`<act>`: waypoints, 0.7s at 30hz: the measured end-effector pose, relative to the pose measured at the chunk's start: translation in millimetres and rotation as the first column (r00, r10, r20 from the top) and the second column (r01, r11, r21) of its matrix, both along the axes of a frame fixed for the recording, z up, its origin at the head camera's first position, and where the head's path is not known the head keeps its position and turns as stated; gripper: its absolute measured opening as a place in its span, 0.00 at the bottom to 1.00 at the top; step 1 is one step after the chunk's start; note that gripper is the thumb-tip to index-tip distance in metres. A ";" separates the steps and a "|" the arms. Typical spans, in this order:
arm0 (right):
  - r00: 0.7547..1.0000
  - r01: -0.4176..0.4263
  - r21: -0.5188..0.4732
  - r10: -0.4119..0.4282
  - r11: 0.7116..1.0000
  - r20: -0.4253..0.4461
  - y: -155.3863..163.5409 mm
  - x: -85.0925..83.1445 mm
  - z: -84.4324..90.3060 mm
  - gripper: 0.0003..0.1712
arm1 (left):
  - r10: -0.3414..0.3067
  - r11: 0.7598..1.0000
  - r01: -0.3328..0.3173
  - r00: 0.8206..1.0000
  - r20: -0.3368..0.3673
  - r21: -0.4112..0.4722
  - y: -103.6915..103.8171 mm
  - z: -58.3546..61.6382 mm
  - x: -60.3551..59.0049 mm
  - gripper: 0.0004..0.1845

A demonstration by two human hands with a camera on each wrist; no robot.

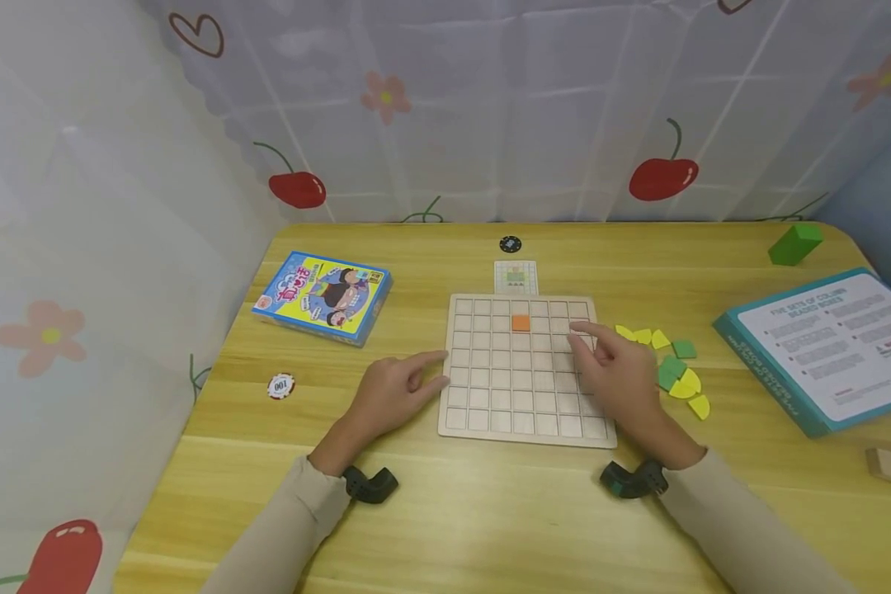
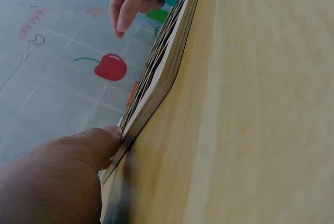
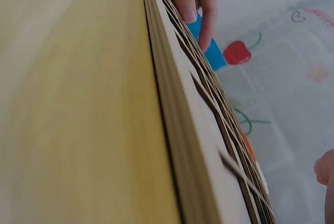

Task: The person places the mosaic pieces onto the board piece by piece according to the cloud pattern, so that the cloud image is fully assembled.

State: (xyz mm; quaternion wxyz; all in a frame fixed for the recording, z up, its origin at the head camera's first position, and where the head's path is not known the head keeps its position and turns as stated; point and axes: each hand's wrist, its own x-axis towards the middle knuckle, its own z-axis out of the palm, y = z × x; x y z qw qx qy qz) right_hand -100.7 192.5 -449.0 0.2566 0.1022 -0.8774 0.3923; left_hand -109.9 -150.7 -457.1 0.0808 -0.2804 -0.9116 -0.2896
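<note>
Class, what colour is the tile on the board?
The tile is orange, seen best in the head view.

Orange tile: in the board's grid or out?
In: head view shows the orange tile within one cell of the wooden board.

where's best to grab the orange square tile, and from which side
Pinch the orange square tile by two opposite edges, coming from above, probably with the right hand, whose fingertips are nearer. It lies flat on the grid board, and its orange edge shows past the ridges in both wrist views, so it likely offers something to pinch.
</note>
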 end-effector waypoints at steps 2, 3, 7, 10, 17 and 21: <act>1.000 0.016 -0.001 -0.016 1.000 -0.021 11.3 3.1 -1.2 0.12 | 0.000 1.000 0.000 1.000 0.000 0.000 0.1 0.3 0.0 0.18; 0.999 0.029 0.002 -0.029 1.000 -0.032 17.5 4.0 -2.0 0.12 | -0.001 1.000 0.001 1.000 -0.001 0.002 0.2 0.4 0.1 0.18; 0.994 0.102 0.026 -0.101 0.994 -0.037 42.1 6.9 -1.2 0.11 | -0.001 1.000 0.001 1.000 -0.006 0.004 0.4 0.3 0.1 0.18; 0.983 0.180 0.052 -0.181 0.982 0.018 60.5 7.8 1.5 0.13 | 0.000 1.000 0.000 1.000 -0.005 0.003 0.4 -0.3 -0.2 0.18; 0.959 0.243 0.174 -0.264 0.954 0.107 88.3 6.3 3.1 0.16 | 0.002 1.000 -0.002 1.000 -0.003 -0.004 -0.5 -2.1 -0.6 0.18; 0.960 0.204 0.242 -0.243 0.949 0.143 88.5 6.0 3.2 0.18 | 0.002 1.000 -0.002 1.000 -0.005 -0.003 -0.4 -1.8 -0.6 0.18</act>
